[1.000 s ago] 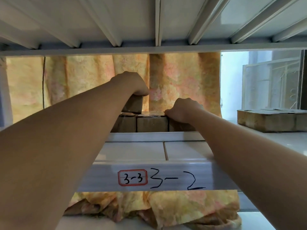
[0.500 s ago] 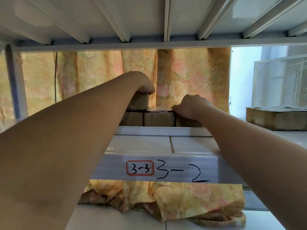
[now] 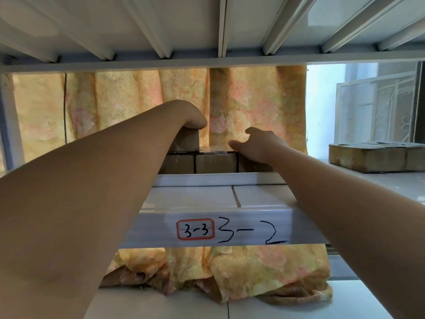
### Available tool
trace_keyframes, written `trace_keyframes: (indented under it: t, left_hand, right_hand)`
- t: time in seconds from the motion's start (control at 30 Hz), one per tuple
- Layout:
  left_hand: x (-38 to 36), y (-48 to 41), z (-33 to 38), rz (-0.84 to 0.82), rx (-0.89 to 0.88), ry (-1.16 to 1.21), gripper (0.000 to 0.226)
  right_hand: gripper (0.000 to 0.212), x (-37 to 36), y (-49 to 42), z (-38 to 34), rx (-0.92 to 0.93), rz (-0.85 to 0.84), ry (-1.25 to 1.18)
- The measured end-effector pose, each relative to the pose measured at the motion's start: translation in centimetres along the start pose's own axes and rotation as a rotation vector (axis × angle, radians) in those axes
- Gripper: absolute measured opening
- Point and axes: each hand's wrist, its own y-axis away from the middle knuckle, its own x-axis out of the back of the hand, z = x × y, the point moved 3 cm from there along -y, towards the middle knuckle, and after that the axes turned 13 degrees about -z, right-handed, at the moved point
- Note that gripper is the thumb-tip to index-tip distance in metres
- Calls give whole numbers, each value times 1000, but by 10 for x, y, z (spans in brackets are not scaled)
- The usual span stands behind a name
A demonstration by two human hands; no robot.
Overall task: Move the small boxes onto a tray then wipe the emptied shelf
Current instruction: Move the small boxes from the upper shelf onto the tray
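Small brown cardboard boxes (image 3: 215, 162) stand in a row at the back of the white shelf (image 3: 195, 199), behind a low white tray rim (image 3: 218, 179). One more small box (image 3: 187, 140) sits on top of the row's left end. My left hand (image 3: 190, 116) curls over this upper box and grips it from above. My right hand (image 3: 257, 143) hovers over the row's right end with its fingers spread and loose, holding nothing. The rightmost box is mostly hidden under that hand.
The shelf's front beam (image 3: 253, 229) bears the labels "3-3" and "3-2". Another shelf's ribbed underside (image 3: 220, 26) hangs close overhead. A yellow flowered curtain (image 3: 115, 107) hangs behind the rack. A larger cardboard box (image 3: 372, 157) lies on the shelf at right.
My right hand has uncurled and lifted off the right-hand box; its fingers now spread. My left hand stays on the upper box.
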Motion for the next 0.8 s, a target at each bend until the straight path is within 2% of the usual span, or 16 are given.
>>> trace_keyframes:
  t: [0.07,0.17,0.37,0.47,0.57,0.67,0.8]
  left_hand:
    - [1,-2,3,60,-21,-53,62]
    - [7,-1,10,294,-67,-132,83]
    - [-7,21,66,494,-412,-78,50]
    - [-20,33,97,534,-526,-163,42]
    - [-30,41,126,533,-649,-189,37]
    - [-41,46,158,478,-750,-179,35]
    - [-55,48,206,409,-797,-181,37]
  right_hand:
    - [77,6,2,0,3,105,-43]
    - [70,18,2,4,-5,234,-95]
    - [55,35,6,27,-64,336,35]
    - [35,47,12,44,-75,361,83]
    - [18,62,20,67,-104,412,83]
    - [23,80,26,96,-156,444,55]
    - [20,99,31,145,-159,426,69]
